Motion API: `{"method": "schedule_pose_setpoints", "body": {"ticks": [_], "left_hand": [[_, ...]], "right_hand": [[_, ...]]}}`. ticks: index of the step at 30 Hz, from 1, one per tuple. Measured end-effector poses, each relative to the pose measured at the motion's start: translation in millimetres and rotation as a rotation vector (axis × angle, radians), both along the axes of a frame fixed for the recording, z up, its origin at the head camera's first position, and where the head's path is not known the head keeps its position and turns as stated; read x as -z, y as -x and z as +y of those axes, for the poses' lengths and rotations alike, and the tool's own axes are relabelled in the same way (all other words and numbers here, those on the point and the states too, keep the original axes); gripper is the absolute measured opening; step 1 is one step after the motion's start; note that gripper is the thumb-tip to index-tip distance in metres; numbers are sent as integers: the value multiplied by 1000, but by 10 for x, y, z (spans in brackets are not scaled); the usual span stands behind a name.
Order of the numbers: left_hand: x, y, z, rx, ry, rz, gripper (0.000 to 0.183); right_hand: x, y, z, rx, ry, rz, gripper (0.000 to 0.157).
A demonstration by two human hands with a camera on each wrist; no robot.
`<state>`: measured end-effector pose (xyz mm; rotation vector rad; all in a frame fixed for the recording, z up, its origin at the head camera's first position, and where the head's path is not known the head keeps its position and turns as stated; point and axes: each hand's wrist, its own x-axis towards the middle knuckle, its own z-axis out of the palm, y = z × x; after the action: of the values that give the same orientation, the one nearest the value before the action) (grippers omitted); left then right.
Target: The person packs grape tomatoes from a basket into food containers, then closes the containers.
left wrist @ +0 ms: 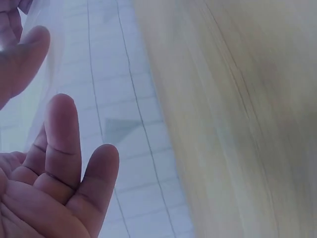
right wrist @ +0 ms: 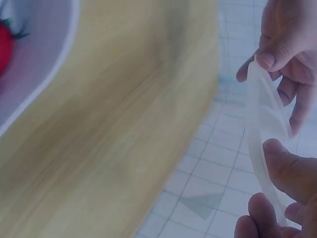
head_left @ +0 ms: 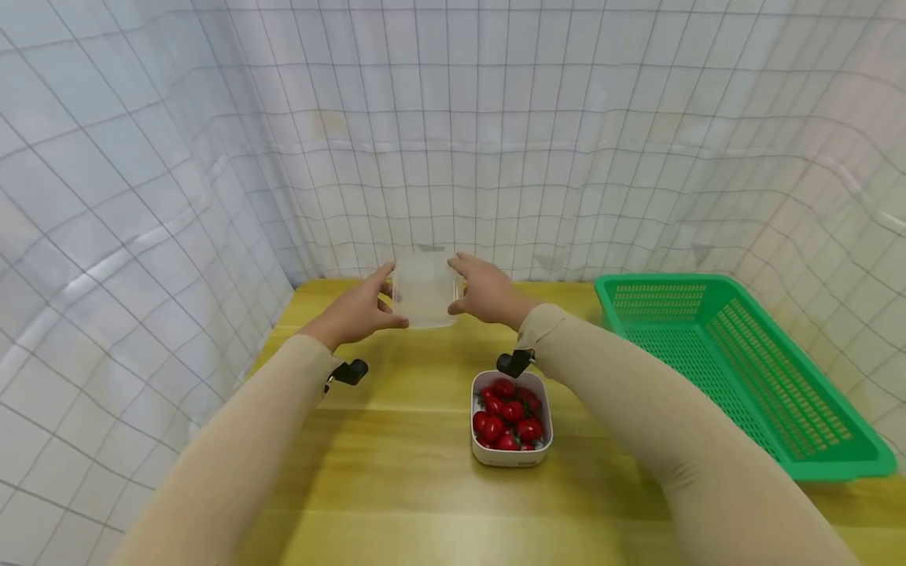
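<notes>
A translucent, rounded-square plastic lid [head_left: 425,291] is held up above the far part of the table, between both hands. My left hand [head_left: 354,312] pinches its left edge, with the thumb on the near side. My right hand [head_left: 488,291] grips the opposite edge. The right wrist view shows the thin lid [right wrist: 254,111] nearly edge-on, the thumbs of both hands against it. In the left wrist view, some fingers of my left hand [left wrist: 54,183] stand loose of it. Nearer on the table sits a white square container [head_left: 511,458] holding several red cherry tomatoes [head_left: 511,411].
On the right of the table stands a green perforated plastic basket [head_left: 694,358]. The wooden table [head_left: 396,472] ends just beyond my hands. White grid-patterned curtains [head_left: 495,134] hang behind it and along both sides.
</notes>
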<state>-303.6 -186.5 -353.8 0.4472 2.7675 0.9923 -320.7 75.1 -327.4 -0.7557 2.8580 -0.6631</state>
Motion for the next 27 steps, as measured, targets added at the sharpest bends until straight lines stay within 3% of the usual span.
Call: {"method": "schedule_pose_setpoints", "body": {"ticks": [10, 16, 23, 27], "left_hand": [[-143, -127, 463, 84, -63, 81, 114], [-148, -205, 637, 150, 9, 136, 99], [-130, -279, 800, 189, -10, 168, 91], [-127, -313, 876, 202, -24, 197, 89]], "right_hand": [[-149, -236, 507, 11, 18, 69, 89], [-155, -374, 709, 4, 42, 47, 93], [-127, -474, 887, 51, 60, -7, 103], [-136, -499, 975, 72, 66, 7, 99]]}}
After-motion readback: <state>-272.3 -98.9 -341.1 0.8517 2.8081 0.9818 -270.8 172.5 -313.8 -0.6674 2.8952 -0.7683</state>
